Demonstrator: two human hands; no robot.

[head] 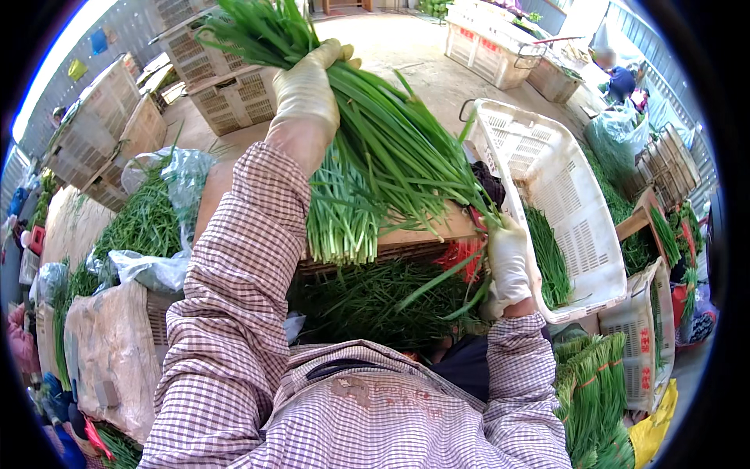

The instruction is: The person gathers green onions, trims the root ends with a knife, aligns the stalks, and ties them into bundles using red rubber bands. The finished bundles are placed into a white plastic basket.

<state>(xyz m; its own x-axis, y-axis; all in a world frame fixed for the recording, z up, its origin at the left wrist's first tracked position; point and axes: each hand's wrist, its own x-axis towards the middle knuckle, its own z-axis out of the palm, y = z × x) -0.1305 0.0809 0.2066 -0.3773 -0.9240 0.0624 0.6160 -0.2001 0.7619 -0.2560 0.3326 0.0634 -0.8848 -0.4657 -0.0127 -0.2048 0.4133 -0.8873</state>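
My left hand (310,88), in a pale glove, is closed around a bunch of long green leaves, seemingly garlic chives (392,129), held up above the wooden board (422,225). The cut stem ends fan down to the right. My right hand (507,252), gloved too, pinches a few leaves at the bunch's lower right side, beside the white crate. Under the raised bunch, another bundle of chives (343,217) lies on the board with its pale stems towards me. Red ties (463,258) hang at the board's right front edge.
A white plastic crate (577,220) holding chives stands at the right. Tied bundles (592,393) lie at the lower right. Loose leaves (387,299) fill the space below the board. A plastic bag of greens (143,217) is at the left, with stacked crates (234,99) behind. A person (621,82) is far right.
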